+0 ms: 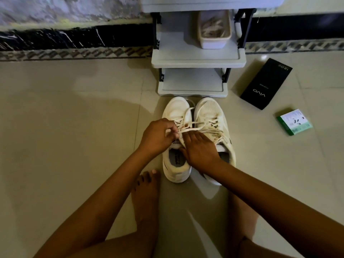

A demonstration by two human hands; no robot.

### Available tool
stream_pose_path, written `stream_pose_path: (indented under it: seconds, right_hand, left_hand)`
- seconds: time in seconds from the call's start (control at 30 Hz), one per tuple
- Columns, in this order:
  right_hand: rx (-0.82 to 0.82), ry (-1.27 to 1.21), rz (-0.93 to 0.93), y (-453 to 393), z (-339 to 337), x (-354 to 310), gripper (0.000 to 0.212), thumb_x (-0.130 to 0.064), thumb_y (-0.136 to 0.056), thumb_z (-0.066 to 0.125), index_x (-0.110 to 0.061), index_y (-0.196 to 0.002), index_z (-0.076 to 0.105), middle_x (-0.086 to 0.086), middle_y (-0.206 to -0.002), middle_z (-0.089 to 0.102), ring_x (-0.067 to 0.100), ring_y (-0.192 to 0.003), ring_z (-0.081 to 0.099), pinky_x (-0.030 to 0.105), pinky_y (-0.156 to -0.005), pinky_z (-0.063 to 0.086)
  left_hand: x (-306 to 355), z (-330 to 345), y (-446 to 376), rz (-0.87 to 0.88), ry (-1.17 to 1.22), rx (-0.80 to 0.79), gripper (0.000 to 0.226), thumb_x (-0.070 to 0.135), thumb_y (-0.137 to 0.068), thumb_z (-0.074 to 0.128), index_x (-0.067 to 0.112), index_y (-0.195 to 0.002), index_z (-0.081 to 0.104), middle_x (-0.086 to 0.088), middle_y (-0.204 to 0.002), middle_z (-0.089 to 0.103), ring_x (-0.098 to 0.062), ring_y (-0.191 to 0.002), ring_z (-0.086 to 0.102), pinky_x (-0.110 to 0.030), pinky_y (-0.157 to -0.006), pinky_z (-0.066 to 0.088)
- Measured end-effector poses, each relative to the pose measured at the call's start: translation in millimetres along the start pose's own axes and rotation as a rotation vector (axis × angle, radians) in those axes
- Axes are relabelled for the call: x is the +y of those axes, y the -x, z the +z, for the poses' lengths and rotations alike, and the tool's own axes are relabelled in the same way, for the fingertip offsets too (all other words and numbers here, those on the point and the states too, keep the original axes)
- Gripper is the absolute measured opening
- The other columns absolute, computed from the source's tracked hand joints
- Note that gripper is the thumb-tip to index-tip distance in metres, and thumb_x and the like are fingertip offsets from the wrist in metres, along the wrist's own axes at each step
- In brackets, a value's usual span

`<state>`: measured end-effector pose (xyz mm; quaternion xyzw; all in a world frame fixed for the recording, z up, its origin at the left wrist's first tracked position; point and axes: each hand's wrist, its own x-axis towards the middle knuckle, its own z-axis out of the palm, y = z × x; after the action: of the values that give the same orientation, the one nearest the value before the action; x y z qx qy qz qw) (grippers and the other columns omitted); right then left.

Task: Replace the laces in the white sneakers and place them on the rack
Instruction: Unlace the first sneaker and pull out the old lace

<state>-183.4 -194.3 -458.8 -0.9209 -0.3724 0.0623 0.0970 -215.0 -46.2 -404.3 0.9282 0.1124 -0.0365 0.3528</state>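
1. The two white sneakers stand side by side on the floor, toes pointing away from the person and almost touching the bottom edge of the grey rack (193, 90). The left sneaker (176, 142) is the one being worked on; the right sneaker (214, 120) sits just beside it.

2. Each shoe's long axis runs straight from the person toward the rack, so a later lift onto a shelf would, as I judge it, be a short push forward and up.

3. The lace (188, 129) crosses the upper eyelets of the left sneaker, and a loose run of it trails sideways over the right sneaker's lacing.

4. The left hand (158, 135) is over the outer side of the left sneaker; its grip is pressed together, pinching the lace near the tongue.

5. The right hand (200, 148) lies between the two shoes, fingers stretched toward the same stretch of lace and touching it; whether its thumb pinches the lace I cannot tell.

6. Both hands are equally near the lace; the lacing looks unfinished.

7. A white tub (214, 28) of laces sits on the rack's middle shelf.
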Motion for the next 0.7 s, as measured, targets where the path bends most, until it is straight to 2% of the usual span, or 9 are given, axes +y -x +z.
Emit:
stream_pose_path:
  seconds: [0.07,0.17,0.23,0.3,0.37,0.47,0.53,0.6,0.7]
  right_hand:
    - [-0.005,0.005,0.001,0.6,-0.6,0.4,0.048,-0.036,-0.079,0.051,0.000,-0.106,0.066,0.015,-0.097,0.070,0.029,-0.082,0.070,0.033,-0.070,0.056]
    - [-0.032,-0.022,0.004,-0.2,-1.7,-0.6,0.049,-0.034,-0.078,0.057,0.003,-0.111,0.063,0.019,-0.104,0.068,0.033,-0.088,0.069,0.038,-0.073,0.056]
    - [-0.014,-0.023,-0.010,-1.4,0.0,0.1,0.050,-0.032,-0.081,0.057,0.004,-0.115,0.061,0.022,-0.109,0.066,0.036,-0.095,0.067,0.040,-0.079,0.055]
    - [-0.006,-0.036,-0.015,-1.2,-1.8,-0.6,0.052,-0.031,-0.087,0.056,0.005,-0.125,0.055,0.024,-0.123,0.060,0.037,-0.109,0.061,0.042,-0.091,0.050]
    - [-0.001,-0.050,-0.009,-1.3,-2.2,-0.1,0.057,-0.032,-0.092,0.052,0.002,-0.137,0.043,0.023,-0.137,0.048,0.037,-0.123,0.051,0.043,-0.100,0.042]
    - [-0.013,-0.113,0.013,-1.2,0.2,-0.3,0.059,-0.033,-0.087,0.055,0.002,-0.134,0.047,0.024,-0.133,0.052,0.040,-0.116,0.055,0.045,-0.092,0.048]
    - [-0.063,-0.093,0.011,-1.4,0.4,-0.2,0.055,-0.032,-0.081,0.059,0.004,-0.123,0.057,0.023,-0.119,0.062,0.039,-0.103,0.063,0.043,-0.082,0.053]
    - [-0.060,-0.034,0.009,-0.7,1.3,0.3,0.052,-0.031,-0.075,0.063,0.005,-0.112,0.063,0.022,-0.106,0.068,0.036,-0.092,0.068,0.042,-0.074,0.056]
    - [0.015,-0.005,-0.026,-0.8,3.3,0.7,0.053,-0.030,-0.076,0.070,0.006,-0.115,0.061,0.024,-0.112,0.065,0.036,-0.098,0.066,0.043,-0.080,0.054]
  left_hand:
    - [6.4,-6.6,2.3,-0.001,0.216,-0.049,0.004,0.008,-0.081,0.070,0.012,-0.081,0.070,0.010,-0.080,0.063,-0.005,-0.080,0.059,-0.025,-0.079,0.047]
    - [8.6,-7.9,7.8,-0.019,0.372,-0.042,0.007,0.009,-0.081,0.070,0.016,-0.083,0.069,0.008,-0.084,0.066,-0.007,-0.084,0.062,-0.026,-0.082,0.050]
    - [4.0,-6.5,6.3,-0.002,0.230,-0.018,0.018,0.011,-0.081,0.070,0.017,-0.099,0.068,0.001,-0.103,0.065,-0.014,-0.098,0.060,-0.033,-0.089,0.049]
    - [-0.4,-3.9,3.6,-0.006,-0.037,-0.060,0.033,0.014,-0.082,0.067,0.019,-0.115,0.064,-0.003,-0.121,0.057,-0.019,-0.110,0.054,-0.036,-0.091,0.046]
    - [-1.4,-0.1,5.0,-0.003,-0.256,-0.082,0.028,0.020,-0.087,0.062,0.022,-0.115,0.064,-0.002,-0.123,0.055,-0.019,-0.111,0.052,-0.032,-0.085,0.046]
    - [-2.5,4.5,6.2,0.022,-0.314,0.008,0.017,0.024,-0.089,0.058,0.019,-0.101,0.069,0.001,-0.114,0.059,-0.017,-0.104,0.054,-0.025,-0.074,0.039]
    - [-1.1,1.0,2.6,0.017,-0.140,0.031,0.010,0.018,-0.086,0.064,0.014,-0.091,0.071,0.002,-0.099,0.060,-0.017,-0.096,0.056,-0.025,-0.073,0.039]
    - [5.3,-5.7,0.1,0.016,0.131,-0.018,0.005,0.011,-0.083,0.068,0.008,-0.085,0.070,0.006,-0.084,0.059,-0.015,-0.086,0.058,-0.028,-0.078,0.045]
    - [11.4,-10.0,3.2,-0.067,0.482,-0.054,0.004,0.008,-0.084,0.066,0.011,-0.083,0.067,0.004,-0.083,0.064,-0.011,-0.083,0.061,-0.030,-0.082,0.049]
